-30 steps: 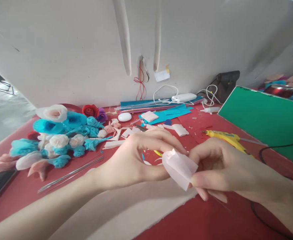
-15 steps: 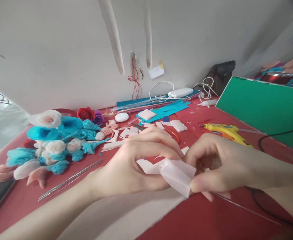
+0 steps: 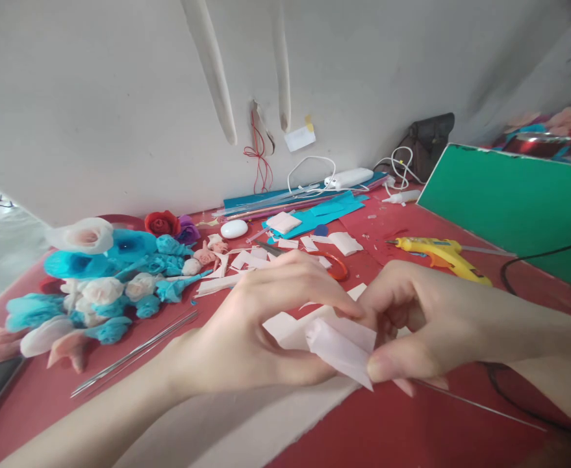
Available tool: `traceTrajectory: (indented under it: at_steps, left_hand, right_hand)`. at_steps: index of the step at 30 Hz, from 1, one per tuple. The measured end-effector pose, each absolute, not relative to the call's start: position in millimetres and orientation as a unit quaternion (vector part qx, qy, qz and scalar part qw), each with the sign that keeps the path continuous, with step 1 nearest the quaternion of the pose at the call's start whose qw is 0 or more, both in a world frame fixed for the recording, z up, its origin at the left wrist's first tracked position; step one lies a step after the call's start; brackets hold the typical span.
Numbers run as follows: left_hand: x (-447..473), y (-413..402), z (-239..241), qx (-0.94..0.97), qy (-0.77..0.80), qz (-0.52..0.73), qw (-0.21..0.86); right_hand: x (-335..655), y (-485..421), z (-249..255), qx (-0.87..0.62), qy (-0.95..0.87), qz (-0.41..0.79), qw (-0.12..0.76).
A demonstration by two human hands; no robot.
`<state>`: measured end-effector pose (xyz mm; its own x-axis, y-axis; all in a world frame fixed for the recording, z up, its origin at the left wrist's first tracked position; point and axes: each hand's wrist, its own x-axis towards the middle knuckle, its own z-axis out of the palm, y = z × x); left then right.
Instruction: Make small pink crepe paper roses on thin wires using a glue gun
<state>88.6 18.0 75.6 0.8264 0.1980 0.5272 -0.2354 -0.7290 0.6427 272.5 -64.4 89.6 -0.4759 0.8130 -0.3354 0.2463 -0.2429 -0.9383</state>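
Between my two hands is a piece of pale pink crepe paper (image 3: 341, 348), curled into a small roll at its left end. My right hand (image 3: 416, 325) pinches its lower right edge between thumb and fingers. A thin metal wire (image 3: 484, 406) runs out below that hand to the right; its inner end is hidden by the fingers. My left hand (image 3: 275, 325) closes round the paper from the left, thumb below and fingers above. Behind the roll, another pale paper piece (image 3: 281, 327) shows inside the left hand's curve. A large pale sheet (image 3: 246, 429) lies under my left forearm.
Blue, white and pink paper flowers (image 3: 102, 289) crowd the left, with metal wires (image 3: 134, 354) in front. Paper scraps (image 3: 249, 260) and orange-handled scissors (image 3: 336, 266) lie beyond my hands. A yellow glue gun (image 3: 441, 253) rests at right before a green board (image 3: 509, 214).
The roll's left end has turned slightly, and my left fingers have shifted a little over the paper's upper edge. The whole view has drifted slightly.
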Motion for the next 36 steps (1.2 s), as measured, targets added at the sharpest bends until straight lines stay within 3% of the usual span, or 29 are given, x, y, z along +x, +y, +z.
traceTrajectory:
  at_steps: [9, 28, 36]
  left_hand:
    - [87, 14, 75, 0.889, -0.044, 0.321, 0.323]
    - [77, 9, 90, 0.929, -0.081, 0.360, -0.025]
    - [87, -2, 82, 0.898, -0.020, 0.438, -0.046]
  right_hand:
    - [275, -63, 89, -0.470, -0.580, 0.630, 0.215]
    - [282, -66, 89, -0.471, -0.621, 0.575, 0.246]
    - [282, -67, 89, -0.493, -0.658, 0.517, 0.237]
